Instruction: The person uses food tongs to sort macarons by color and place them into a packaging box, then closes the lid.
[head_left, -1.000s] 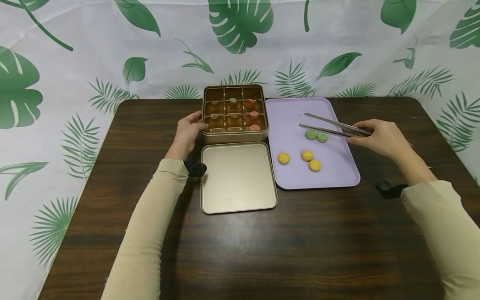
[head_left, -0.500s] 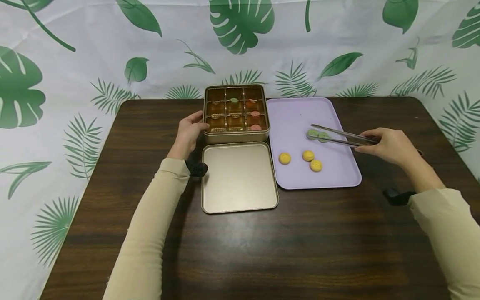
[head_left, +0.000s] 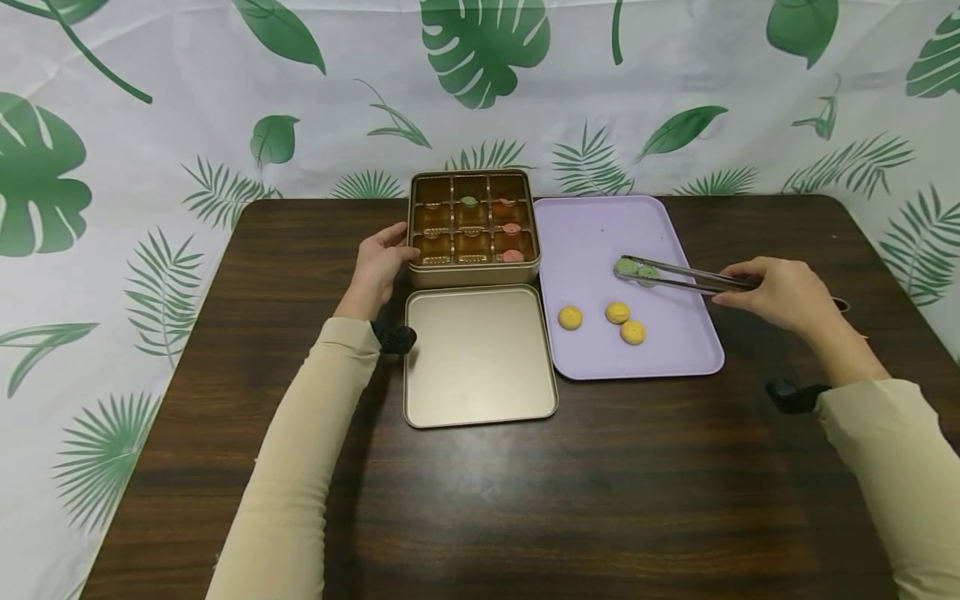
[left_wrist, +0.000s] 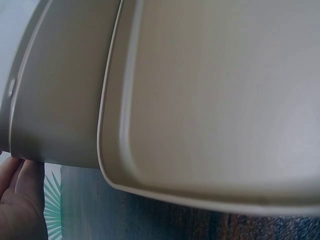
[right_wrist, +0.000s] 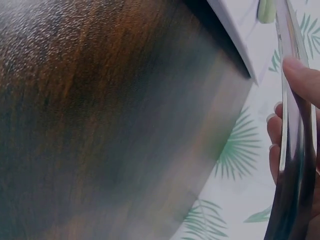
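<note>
My right hand point(head_left: 780, 292) holds metal tongs point(head_left: 690, 271) over the lavender tray point(head_left: 637, 221). Their two arms lie around a pair of green macarons point(head_left: 625, 266), with the tips just past the left one. In the right wrist view the thumb lies along the tongs point(right_wrist: 295, 135) and the fingers curl behind. At the back centre, my left hand point(head_left: 378, 265) grips the near left corner of a gold tin point(head_left: 476, 274), thumb on its rim. A divided brown insert point(head_left: 433, 187) in the tin holds a green macaron point(head_left: 469, 202) and several pink macarons point(head_left: 512, 229) down the right column.
Three yellow macarons point(head_left: 570, 317) lie on the tray's near half. In front of the tin a flat gold lid point(head_left: 480, 358) rests on the dark wooden table point(head_left: 480, 508), close beside the tray. A leaf-printed cloth point(head_left: 337, 100) hangs behind the table.
The tongs have moved down and slightly right, from behind the green macarons to around them, and their arms have drawn closer together. My left hand stays on the tin.
</note>
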